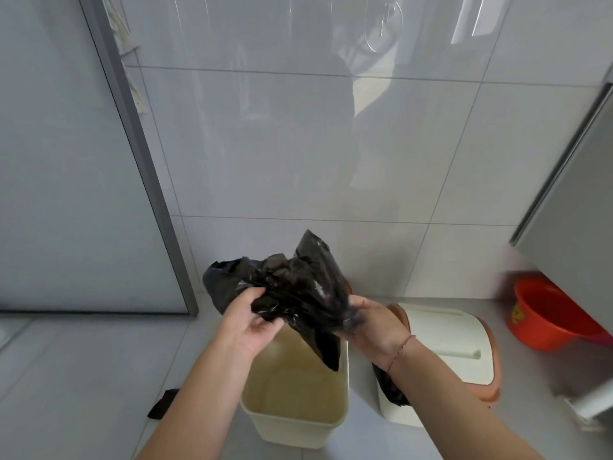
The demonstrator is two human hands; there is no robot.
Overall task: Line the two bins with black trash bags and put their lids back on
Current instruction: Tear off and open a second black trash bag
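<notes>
**Black bag held above an unlined bin**

An open cream bin stood nearest on the grey floor, no liner inside. Above it, the left hand and right hand both had fingers closed on a crumpled black trash bag. Just right, a second bin carried its cream lid, black plastic showing beneath. Farther right sat a red basin.

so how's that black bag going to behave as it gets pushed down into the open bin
Probably floppy: the black bag is crumpled between the left hand and right hand, one end drooping into the open bin. Likely very light, since pinched fingers hold it up. Its glossy film may slip, so the edge could slide off the rim.
</notes>
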